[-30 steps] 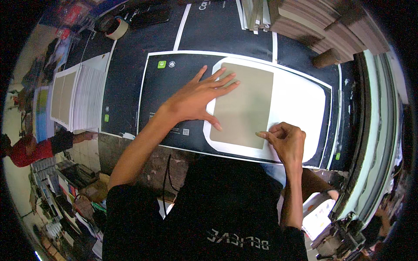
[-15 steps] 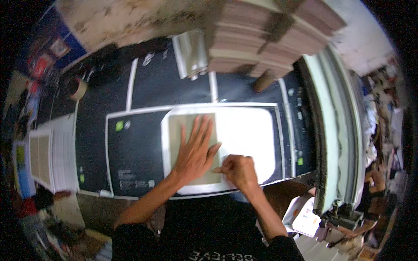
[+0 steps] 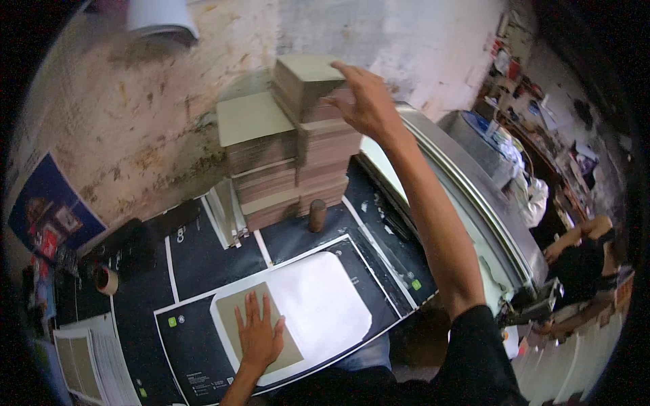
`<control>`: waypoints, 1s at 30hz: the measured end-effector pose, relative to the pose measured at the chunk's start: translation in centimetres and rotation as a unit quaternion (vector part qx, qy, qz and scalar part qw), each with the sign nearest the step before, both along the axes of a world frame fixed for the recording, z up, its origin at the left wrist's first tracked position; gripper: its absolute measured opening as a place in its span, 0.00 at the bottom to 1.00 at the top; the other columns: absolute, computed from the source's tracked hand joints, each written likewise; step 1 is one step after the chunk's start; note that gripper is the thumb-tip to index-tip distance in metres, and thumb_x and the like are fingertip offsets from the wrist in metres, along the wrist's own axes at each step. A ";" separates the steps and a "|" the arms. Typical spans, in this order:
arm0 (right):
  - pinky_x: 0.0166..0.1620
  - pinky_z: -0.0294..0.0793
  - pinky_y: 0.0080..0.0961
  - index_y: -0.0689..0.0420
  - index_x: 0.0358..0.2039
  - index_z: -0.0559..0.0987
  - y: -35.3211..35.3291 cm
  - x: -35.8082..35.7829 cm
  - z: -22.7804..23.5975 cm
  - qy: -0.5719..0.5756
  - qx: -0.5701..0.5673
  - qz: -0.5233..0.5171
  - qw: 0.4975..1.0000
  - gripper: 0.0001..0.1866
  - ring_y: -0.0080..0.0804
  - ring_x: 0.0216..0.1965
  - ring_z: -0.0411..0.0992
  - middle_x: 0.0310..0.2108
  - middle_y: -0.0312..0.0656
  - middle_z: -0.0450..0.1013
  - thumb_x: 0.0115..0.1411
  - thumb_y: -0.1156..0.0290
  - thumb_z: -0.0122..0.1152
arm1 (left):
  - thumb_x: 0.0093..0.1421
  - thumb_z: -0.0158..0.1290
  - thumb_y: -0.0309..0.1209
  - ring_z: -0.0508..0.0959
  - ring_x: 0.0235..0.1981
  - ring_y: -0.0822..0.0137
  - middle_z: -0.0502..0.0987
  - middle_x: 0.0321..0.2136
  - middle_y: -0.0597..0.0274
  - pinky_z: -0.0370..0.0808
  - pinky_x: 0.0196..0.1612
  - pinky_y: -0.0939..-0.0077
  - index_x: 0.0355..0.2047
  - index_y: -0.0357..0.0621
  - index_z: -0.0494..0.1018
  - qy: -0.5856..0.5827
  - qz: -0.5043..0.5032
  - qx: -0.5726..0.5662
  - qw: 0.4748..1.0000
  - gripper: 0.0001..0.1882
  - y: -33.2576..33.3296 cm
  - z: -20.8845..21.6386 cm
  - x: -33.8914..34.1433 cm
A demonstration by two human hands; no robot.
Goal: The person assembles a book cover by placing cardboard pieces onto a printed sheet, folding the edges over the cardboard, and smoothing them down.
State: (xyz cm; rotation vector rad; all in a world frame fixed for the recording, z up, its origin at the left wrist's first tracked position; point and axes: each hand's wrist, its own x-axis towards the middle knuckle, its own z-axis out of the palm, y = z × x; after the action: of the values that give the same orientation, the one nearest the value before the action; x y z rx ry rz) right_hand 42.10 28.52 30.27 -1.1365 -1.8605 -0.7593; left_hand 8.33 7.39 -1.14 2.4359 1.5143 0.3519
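My left hand (image 3: 259, 338) lies flat, fingers spread, on a grey-brown board (image 3: 290, 348). That board rests on the left part of a white sheet (image 3: 325, 298) with cut-off corners. My right arm stretches up and away to the tall stack of boards (image 3: 313, 101) at the back. There my right hand (image 3: 369, 105) is at the near right corner of the top, thumb and fingers apart. Whether its fingertips touch the stack I cannot tell. A lower stack of like boards (image 3: 256, 120) stands just left of it.
A brown cylinder (image 3: 317, 215) stands in front of the stacks. Folded strips (image 3: 225, 213) lie left of them. A roll of tape (image 3: 106, 280) sits at the far left, with a pile of sheets (image 3: 112, 365) nearer. A long metal-edged machine (image 3: 467, 196) borders the right; another person (image 3: 579, 264) is beyond.
My right hand has left the right edge of the board and risen to the tall stack. My left hand stays flat on the board. The view has tilted up toward the wall.
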 end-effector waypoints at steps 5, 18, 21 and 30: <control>0.46 0.80 0.45 0.53 0.46 0.84 2.4 0.2 1.4 -0.065 -0.098 -0.061 0.991 0.15 0.52 0.42 0.81 0.39 0.52 0.83 0.58 0.75 0.65 | 0.71 0.46 0.48 0.45 0.77 0.40 0.47 0.75 0.34 0.35 0.75 0.36 0.74 0.33 0.52 0.030 0.016 -0.003 0.999 0.40 0.0 0.3 -3.8; 0.50 0.77 0.44 0.49 0.42 0.84 4.3 0.7 4.1 -0.130 -0.096 -0.061 0.985 0.18 0.51 0.43 0.79 0.33 0.46 0.81 0.50 0.68 0.77 | 0.72 0.44 0.47 0.47 0.76 0.36 0.50 0.73 0.29 0.37 0.74 0.34 0.73 0.31 0.52 -0.005 0.006 0.015 1.000 0.39 -0.2 0.8 -3.3; 0.52 0.74 0.43 0.51 0.45 0.80 4.9 1.4 4.8 -0.139 -0.141 -0.086 0.976 0.26 0.51 0.48 0.76 0.37 0.45 0.78 0.45 0.66 0.82 | 0.72 0.44 0.47 0.48 0.76 0.36 0.50 0.73 0.28 0.37 0.74 0.33 0.73 0.31 0.52 -0.007 0.001 0.019 1.000 0.39 -0.3 0.7 -2.6; 0.43 0.78 0.43 0.54 0.46 0.78 5.5 1.5 5.2 -0.066 -0.219 0.035 0.973 0.27 0.48 0.41 0.80 0.35 0.47 0.81 0.43 0.74 0.80 | 0.72 0.47 0.48 0.51 0.75 0.37 0.52 0.73 0.32 0.42 0.74 0.34 0.73 0.34 0.55 -0.002 0.015 0.037 0.999 0.38 -0.4 0.4 -3.8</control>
State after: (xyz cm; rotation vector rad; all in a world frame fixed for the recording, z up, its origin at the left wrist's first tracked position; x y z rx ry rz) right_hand 43.60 34.02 35.47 -1.3051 -2.2390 -0.3974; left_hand 4.55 6.96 -0.76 2.4693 1.5638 0.4265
